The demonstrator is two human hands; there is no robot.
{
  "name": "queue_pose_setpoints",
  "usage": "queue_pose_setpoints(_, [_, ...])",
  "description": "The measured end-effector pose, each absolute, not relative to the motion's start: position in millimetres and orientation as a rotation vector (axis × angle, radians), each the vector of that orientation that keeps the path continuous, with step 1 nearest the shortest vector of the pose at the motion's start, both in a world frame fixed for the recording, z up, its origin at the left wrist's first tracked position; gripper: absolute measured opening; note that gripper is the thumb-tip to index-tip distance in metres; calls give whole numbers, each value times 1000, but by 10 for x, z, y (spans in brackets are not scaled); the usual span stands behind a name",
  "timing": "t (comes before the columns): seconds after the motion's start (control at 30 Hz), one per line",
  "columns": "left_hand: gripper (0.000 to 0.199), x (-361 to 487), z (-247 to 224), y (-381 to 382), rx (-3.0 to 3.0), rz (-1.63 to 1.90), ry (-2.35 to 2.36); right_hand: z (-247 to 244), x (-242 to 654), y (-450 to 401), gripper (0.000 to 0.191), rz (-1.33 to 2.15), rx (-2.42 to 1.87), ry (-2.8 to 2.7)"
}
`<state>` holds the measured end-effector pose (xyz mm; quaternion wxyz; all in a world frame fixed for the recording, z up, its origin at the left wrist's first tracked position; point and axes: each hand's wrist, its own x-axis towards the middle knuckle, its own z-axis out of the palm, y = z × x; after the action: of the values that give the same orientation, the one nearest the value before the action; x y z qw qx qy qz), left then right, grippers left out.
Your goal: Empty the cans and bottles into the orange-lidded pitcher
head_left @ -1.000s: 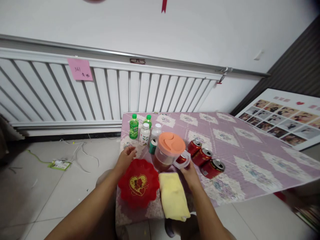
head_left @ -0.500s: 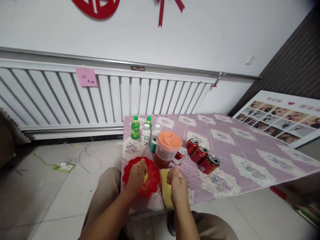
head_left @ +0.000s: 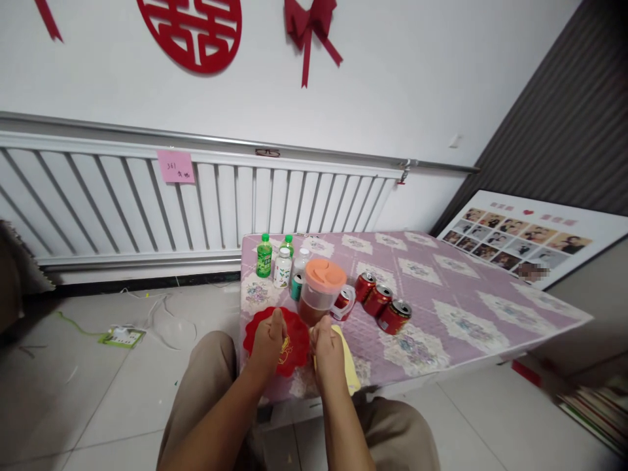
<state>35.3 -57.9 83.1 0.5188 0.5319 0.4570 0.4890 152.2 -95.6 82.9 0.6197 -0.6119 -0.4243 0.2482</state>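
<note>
1. The table (head_left: 490, 281) wears a mauve tablecloth (head_left: 424, 307) patterned with pale floral diamonds.
2. Toward the near-left corner lies a red scalloped dish (head_left: 298, 337), partly hidden.
3. Right of it, at the near edge, lies a yellow cloth (head_left: 350, 367).
4. Behind these stands an orange-lidded pitcher (head_left: 324, 292) of brown liquid, a red can (head_left: 342, 302) showing through its handle.
5. Toward the far-left corner cluster two green bottles (head_left: 263, 260), two white-capped bottles (head_left: 282, 269) and a teal can (head_left: 296, 288).
6. Farther from the left edge, three red cans (head_left: 377, 300) form a slanting row.
</note>
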Motion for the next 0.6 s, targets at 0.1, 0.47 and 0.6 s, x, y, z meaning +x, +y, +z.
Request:
queue_pose_setpoints(0.1, [69,338,862,-637,1282,1178,1087,881,1494,-1013,62,582,-1401,-968])
queue_pose_setpoints(0.47, [68,366,992,-863,1386,1190,1075,922,1468,-1247,59,605,-1386,-937])
queue_pose_setpoints(0.6, [67,381,1012,-889,1398,1182,1044,930,1464,-1277,57,601,-1374,-944])
